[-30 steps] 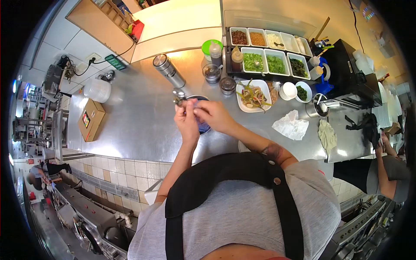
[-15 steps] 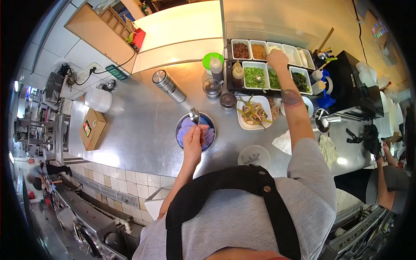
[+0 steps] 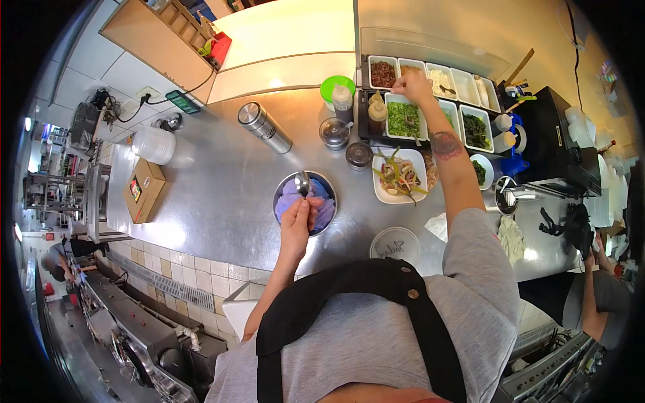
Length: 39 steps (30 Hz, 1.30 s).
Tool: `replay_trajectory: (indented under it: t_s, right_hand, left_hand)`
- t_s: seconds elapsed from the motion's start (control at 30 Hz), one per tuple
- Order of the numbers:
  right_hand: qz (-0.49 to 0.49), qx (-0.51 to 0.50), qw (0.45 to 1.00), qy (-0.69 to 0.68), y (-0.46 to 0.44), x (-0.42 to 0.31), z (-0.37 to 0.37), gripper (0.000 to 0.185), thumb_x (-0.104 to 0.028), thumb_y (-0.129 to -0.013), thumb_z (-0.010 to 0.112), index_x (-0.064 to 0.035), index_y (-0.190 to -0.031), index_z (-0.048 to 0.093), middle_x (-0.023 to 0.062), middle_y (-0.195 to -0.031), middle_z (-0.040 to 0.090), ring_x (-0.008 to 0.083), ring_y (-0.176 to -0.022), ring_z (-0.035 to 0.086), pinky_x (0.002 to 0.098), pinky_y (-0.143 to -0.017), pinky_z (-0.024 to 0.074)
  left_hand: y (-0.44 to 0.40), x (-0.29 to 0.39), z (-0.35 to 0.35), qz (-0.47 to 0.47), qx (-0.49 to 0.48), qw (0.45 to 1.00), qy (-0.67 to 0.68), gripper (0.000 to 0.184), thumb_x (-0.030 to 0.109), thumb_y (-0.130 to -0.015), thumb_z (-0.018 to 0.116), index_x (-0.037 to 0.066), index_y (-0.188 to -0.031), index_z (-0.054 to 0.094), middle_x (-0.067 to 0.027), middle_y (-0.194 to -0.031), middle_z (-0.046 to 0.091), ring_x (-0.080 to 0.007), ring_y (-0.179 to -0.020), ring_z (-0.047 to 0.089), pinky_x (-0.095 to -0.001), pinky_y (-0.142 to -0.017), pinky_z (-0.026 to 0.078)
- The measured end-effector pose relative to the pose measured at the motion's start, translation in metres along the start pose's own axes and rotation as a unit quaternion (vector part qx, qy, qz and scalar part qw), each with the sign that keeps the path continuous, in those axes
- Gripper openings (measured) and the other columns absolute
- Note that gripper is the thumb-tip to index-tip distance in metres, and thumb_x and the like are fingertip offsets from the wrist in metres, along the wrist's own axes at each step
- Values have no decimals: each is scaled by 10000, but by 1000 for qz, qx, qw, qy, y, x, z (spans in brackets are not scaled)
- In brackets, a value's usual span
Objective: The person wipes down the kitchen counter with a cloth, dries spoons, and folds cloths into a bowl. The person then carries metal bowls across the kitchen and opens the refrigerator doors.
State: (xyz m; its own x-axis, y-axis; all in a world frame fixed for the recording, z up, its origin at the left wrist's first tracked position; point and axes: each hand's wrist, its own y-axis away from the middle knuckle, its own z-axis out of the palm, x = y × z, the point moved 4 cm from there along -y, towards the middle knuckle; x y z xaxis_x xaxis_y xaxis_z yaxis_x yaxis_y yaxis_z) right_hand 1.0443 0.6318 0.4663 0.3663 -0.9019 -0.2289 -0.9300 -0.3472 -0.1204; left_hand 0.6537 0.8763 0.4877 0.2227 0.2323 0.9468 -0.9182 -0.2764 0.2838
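Observation:
My left hand (image 3: 295, 220) is closed on a metal spoon (image 3: 303, 184) and sits over a round bowl (image 3: 277, 191) lined with purple, cloth-like material (image 3: 324, 209). My right hand (image 3: 413, 86) reaches over the topping trays, closed, at the edge between the chopped green tray (image 3: 403, 119) and the orange-brown tray (image 3: 407, 66). What its fingers hold, if anything, is hidden. Next to it are the dark red topping (image 3: 383, 74) and the white topping (image 3: 441, 82). A white dish of mixed vegetables (image 3: 400, 176) lies below the trays.
A steel flask (image 3: 265, 127), small jars (image 3: 359, 156), squeeze bottles (image 3: 377, 116) and a cardboard box (image 3: 144, 191) stand on the counter. A clear lid (image 3: 395, 246) lies near my body. At the right are a cloth (image 3: 512, 239) and another person's arm (image 3: 592, 295).
My right hand has left the bowl for the topping trays, first near the white topping, then further left. My left hand has lowered with the spoon over the bowl.

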Motion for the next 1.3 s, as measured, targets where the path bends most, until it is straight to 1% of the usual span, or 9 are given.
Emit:
replay_trajectory:
  t_s: [0.57, 0.7, 0.87, 1.1, 1.17, 1.2, 1.23, 1.27, 1.3]
  right_hand:
    - [-15, 84, 992, 88, -27, -4, 4, 158, -248, -718, 698, -173, -853, 729, 127, -1072, 587, 315, -1001, 571, 464, -794, 482]
    - [-88, 112, 972, -185, 5, -44, -38, 223, -222, -776, 651, -73, -936, 693, 128, -779, 677, 252, -806, 643, 343, -727, 503]
    - [-144, -192, 809, -536, 162, -181, -92, 210, -154, -897, 555, -2, -1025, 621, 29, -834, 626, 92, -759, 563, 247, -697, 456]
    - [-59, 96, 907, -406, 142, -136, -112, 222, -182, -934, 465, -26, -837, 589, -1, -599, 472, 79, -514, 417, 252, -461, 333]
    - [47, 47, 897, -436, 117, -110, -101, 253, -212, -934, 436, -43, -850, 605, 31, -626, 514, 137, -570, 509, 260, -470, 387]
    - [-102, 192, 919, -327, 101, -102, -69, 200, -159, -893, 460, -25, -864, 607, 75, -669, 562, 216, -681, 579, 304, -542, 449]
    - [62, 28, 860, -506, 116, -132, -56, 164, -100, -843, 476, -4, -877, 604, 117, -751, 609, 271, -771, 600, 344, -645, 480]
    - [-157, 176, 943, -233, 124, -167, -49, 153, -65, -814, 488, 12, -887, 598, 154, -825, 628, 271, -788, 614, 351, -713, 482]
    - [-92, 157, 858, -480, 126, -189, -45, 150, -58, -827, 487, 5, -890, 608, 185, -866, 634, 281, -818, 624, 333, -715, 483]
  left_hand:
    - [-24, 18, 19, 68, -18, 993, -99, 258, 200, -972, 416, 68, -975, 637, 19, -832, 481, -73, -712, 411, -209, -643, 345]
    - [-37, 35, 38, 23, -24, 998, 56, 299, 287, -973, 408, 82, -1102, 583, 14, -996, 545, -123, -1017, 471, -295, -809, 383]
    - [-49, 71, 85, 120, -50, 976, 177, 365, 359, -987, 347, 96, -1153, 537, -12, -1087, 541, -142, -1072, 468, -322, -887, 388]
    - [-65, 66, 100, 236, -94, 967, -34, 499, 273, -972, 425, 105, -1419, 281, -78, -1384, 383, -186, -1298, 302, -307, -1069, 217]
    - [-46, 77, 97, 81, -148, 984, 52, 487, 262, -958, 462, 123, -1399, 310, -71, -1340, 423, -190, -1260, 361, -310, -1046, 273]
    - [-61, 74, 108, 69, -140, 976, 152, 469, 258, -955, 467, 126, -1384, 328, -69, -1321, 434, -188, -1235, 385, -320, -1028, 300]
    - [-88, 65, 114, 49, -121, 960, 246, 452, 255, -953, 472, 129, -1368, 347, -66, -1303, 446, -186, -1210, 409, -331, -1009, 327]
    - [-108, 45, 114, 19, -89, 936, 339, 434, 252, -950, 477, 133, -1353, 365, -63, -1285, 458, -184, -1185, 434, -341, -990, 354]
    - [-133, 36, 117, 93, -115, 941, 304, 390, 221, -946, 485, 130, -1314, 392, -51, -1242, 478, -161, -1098, 482, -343, -922, 410]
